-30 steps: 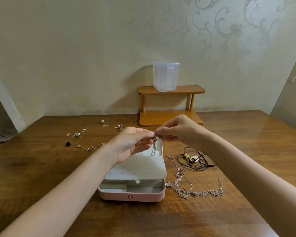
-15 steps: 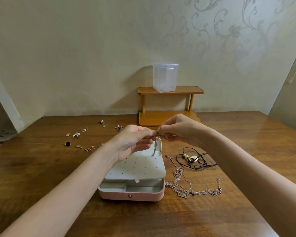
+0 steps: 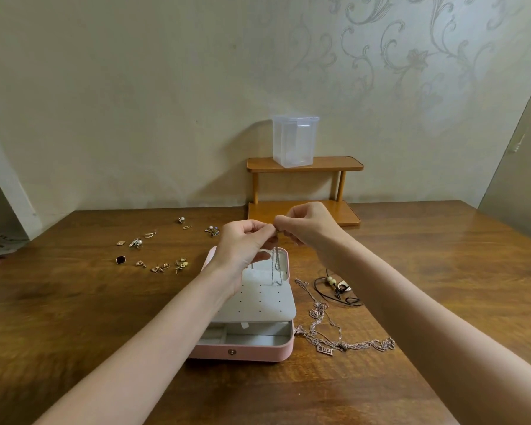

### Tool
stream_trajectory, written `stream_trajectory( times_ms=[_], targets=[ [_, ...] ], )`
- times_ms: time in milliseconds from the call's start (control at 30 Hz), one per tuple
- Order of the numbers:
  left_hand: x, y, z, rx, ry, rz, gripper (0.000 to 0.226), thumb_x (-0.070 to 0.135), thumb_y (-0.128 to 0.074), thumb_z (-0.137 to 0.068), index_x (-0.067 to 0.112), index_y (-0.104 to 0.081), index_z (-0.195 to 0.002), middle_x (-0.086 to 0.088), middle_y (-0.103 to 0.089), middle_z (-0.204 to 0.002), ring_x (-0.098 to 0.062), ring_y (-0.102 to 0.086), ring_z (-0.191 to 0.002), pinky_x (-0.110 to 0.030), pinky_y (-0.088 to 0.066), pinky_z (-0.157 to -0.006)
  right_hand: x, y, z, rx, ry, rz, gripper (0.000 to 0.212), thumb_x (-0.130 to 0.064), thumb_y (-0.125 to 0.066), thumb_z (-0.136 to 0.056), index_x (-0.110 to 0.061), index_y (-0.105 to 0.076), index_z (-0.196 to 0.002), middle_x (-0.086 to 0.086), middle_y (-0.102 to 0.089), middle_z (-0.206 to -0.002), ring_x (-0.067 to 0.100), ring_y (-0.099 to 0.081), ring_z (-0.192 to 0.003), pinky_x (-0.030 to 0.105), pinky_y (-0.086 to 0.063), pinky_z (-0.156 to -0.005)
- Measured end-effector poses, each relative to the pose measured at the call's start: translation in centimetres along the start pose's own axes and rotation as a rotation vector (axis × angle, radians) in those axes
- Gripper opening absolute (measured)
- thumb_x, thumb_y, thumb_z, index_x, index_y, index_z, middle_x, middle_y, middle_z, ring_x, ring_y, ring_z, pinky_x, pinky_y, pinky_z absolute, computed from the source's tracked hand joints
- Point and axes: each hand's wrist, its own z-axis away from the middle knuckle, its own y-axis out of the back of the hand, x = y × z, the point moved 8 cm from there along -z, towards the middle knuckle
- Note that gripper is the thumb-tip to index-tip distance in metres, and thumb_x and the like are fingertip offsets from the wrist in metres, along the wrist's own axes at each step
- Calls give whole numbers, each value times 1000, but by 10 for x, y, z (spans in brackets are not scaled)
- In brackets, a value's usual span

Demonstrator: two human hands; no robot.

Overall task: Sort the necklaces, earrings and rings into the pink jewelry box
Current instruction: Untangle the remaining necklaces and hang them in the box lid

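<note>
**Silver chain held over the pink box**

Head view: a thin silver chain necklace (image 3: 276,265) hangs from both hands above the open pink rectangular jewelry box (image 3: 242,352) on the brown wooden bench (image 3: 74,317). The left hand (image 3: 242,243) and right hand (image 3: 307,225) each keep a pinching grip on its top, fingertips meeting. Small gold earrings and rings (image 3: 160,266) lie left of the box; tangled silver necklaces (image 3: 328,338) and a black cord necklace (image 3: 337,286) lie to its right.
</note>
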Motion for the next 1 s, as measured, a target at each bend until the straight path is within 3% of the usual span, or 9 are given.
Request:
stream_trajectory(
  times_ms=[167, 233, 300, 400, 467, 600, 767, 900, 1000],
  targets=[
    [28, 6, 12, 143, -425, -178, 13, 11, -67, -82, 21, -62, -74, 2, -65, -70, -11, -62, -66, -19, -52, -56, 5, -6, 3, -17, -55, -302, 16, -13, -58, -84, -7, -53, -70, 2, -47, -59, 9, -43, -54, 17, -38, -50],
    [23, 5, 10, 147, -370, -125, 10, 12, -65, -83, 18, -64, -75, -1, -65, -72, -12, -61, -67, -18, -51, -55, 12, -13, 5, -42, -121, -460, 18, -13, -55, -87, -6, -53, -70, 2, -46, -57, 9, -42, -51, 18, -40, -51],
    [8, 1, 4, 96, -179, -44, 8, 15, -60, -87, 14, -65, -80, -4, -65, -77, -13, -60, -71, -19, -50, -57, 20, -21, 4, -99, -166, -515, 20, -17, -54, -88, -6, -53, -70, 3, -44, -57, 12, -41, -52, 23, -40, -56],
    [-14, -2, -1, -2, 117, 143, 12, 18, -56, -90, 9, -66, -89, -5, -63, -79, -13, -57, -72, -21, -46, -58, 26, -24, 3, -218, -180, -435, 16, -13, -56, -84, -6, -56, -70, 4, -47, -61, 12, -41, -54, 23, -38, -55],
    [-16, 0, -1, -46, 173, 158, 13, 16, -59, -89, 7, -66, -94, -2, -63, -76, -8, -55, -66, -18, -46, -51, 27, -20, 3, -284, -166, -396, 12, -9, -60, -84, -3, -63, -74, 6, -52, -66, 12, -46, -60, 24, -41, -60],
    [-11, 1, -1, -161, 174, 171, 14, 10, -60, -88, 2, -66, -98, -1, -65, -66, -2, -60, -55, -14, -48, -45, 25, -11, 3, -373, -163, -393, 12, -9, -64, -83, 1, -69, -89, 10, -60, -79, 16, -52, -71, 23, -48, -63],
    [2, 2, -2, -227, 38, -79, 12, 9, -59, -89, 2, -66, -94, -5, -67, -77, -2, -63, -59, -16, -49, -50, 24, -9, 1, -418, -179, -256, 10, -9, -67, -81, -1, -72, -80, 10, -58, -74, 18, -49, -70, 24, -48, -63],
    [11, 0, -1, -275, -69, -297, 6, 4, -60, -87, 1, -65, -89, -7, -65, -73, -5, -61, -57, -18, -50, -48, 17, -6, -2, -429, -171, -272, 15, -5, -62, -83, -3, -65, -69, 6, -51, -66, 12, -46, -59, 22, -44, -56],
    [13, 1, -2, -256, -91, -296, 6, 3, -60, -86, 3, -65, -84, -8, -64, -73, -8, -60, -60, -18, -50, -49, 9, 2, -5, -366, -129, -252, 10, -5, -62, -83, -3, -65, -74, 5, -54, -66, 11, -49, -60, 20, -45, -55]
  ],
)
